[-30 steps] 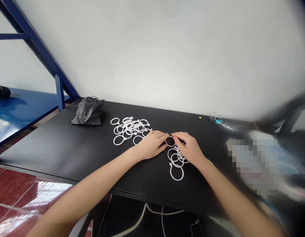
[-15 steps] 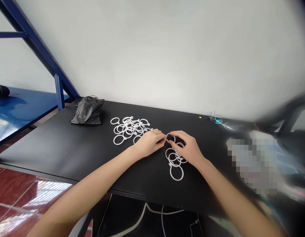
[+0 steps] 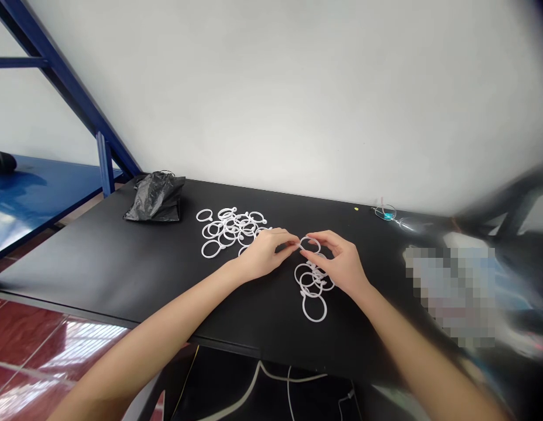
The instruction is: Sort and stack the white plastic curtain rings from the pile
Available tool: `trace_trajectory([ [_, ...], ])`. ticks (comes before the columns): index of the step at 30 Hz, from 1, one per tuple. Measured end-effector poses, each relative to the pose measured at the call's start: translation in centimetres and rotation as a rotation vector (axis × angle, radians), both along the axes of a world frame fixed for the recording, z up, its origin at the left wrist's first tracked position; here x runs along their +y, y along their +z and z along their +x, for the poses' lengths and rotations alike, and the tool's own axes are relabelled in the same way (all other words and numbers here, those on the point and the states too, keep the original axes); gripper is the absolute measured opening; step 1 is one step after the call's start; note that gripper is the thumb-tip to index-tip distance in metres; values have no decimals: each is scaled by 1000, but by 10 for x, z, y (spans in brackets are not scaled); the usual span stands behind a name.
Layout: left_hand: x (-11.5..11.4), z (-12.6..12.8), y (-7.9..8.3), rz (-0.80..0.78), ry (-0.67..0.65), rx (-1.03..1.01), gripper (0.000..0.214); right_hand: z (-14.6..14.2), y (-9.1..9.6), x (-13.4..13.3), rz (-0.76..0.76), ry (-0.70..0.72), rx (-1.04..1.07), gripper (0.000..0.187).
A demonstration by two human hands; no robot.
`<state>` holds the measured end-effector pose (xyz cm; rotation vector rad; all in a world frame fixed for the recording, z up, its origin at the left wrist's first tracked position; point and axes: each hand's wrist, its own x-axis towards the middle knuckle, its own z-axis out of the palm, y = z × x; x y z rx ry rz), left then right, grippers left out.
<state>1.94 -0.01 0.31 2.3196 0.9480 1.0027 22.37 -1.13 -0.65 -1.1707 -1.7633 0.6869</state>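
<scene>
Between both hands is one white curtain ring (image 3: 319,243) with a small eyelet. My left hand (image 3: 268,252) pinches its eyelet end, which the fingertips hide. On the opposite side, my right hand (image 3: 338,261) grips the hoop between thumb and fingers. A small group of white rings (image 3: 314,308) lies overlapping on the black table, below and partly behind my right hand. Past my left hand spreads a larger pile of similar white rings (image 3: 211,249), some of it covered by that hand.
A crumpled black plastic bag (image 3: 155,197) sits at the table's back left. Thin wire and clear plastic (image 3: 387,213) lie by the wall. Plastic packaging (image 3: 456,292), partly blurred, is at the right. Cables (image 3: 249,389) run below the front edge, and a blue metal frame (image 3: 74,88) stands left.
Both hands have shifted slightly right with the ring. More of its hoop shows between them now, as my right hand has turned a little. Both groups of rings lie as before.
</scene>
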Motion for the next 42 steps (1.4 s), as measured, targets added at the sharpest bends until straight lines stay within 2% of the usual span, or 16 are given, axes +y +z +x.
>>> trace_trajectory([
  [4,0,0,1,-20,8,-6,13,-2,1,-1,-14,-25,3,28],
  [10,0,2,-5,4,27,-28,8,-2,-2,-1,-74,8,69,33],
  [14,3,-4,2,51,42,-50,9,-2,-2,-2,-32,-2,48,41],
  [18,14,-29,20,77,157,32,12,-1,1,-2,17,-51,50,32],
  [22,24,-66,36,-96,120,173,10,0,3,-2,33,-79,47,24],
  [26,26,-95,46,-168,231,246,13,-1,2,-3,66,-86,53,21],
  [30,25,-108,53,-248,287,323,16,0,2,-2,84,-82,64,19],
  [33,27,-112,50,-279,282,403,17,0,2,-2,98,-89,65,19],
  [38,33,-117,38,-225,308,544,16,-1,2,-2,104,-91,62,17],
  [42,35,-121,34,-209,301,578,18,-1,3,-3,109,-99,62,16],
])
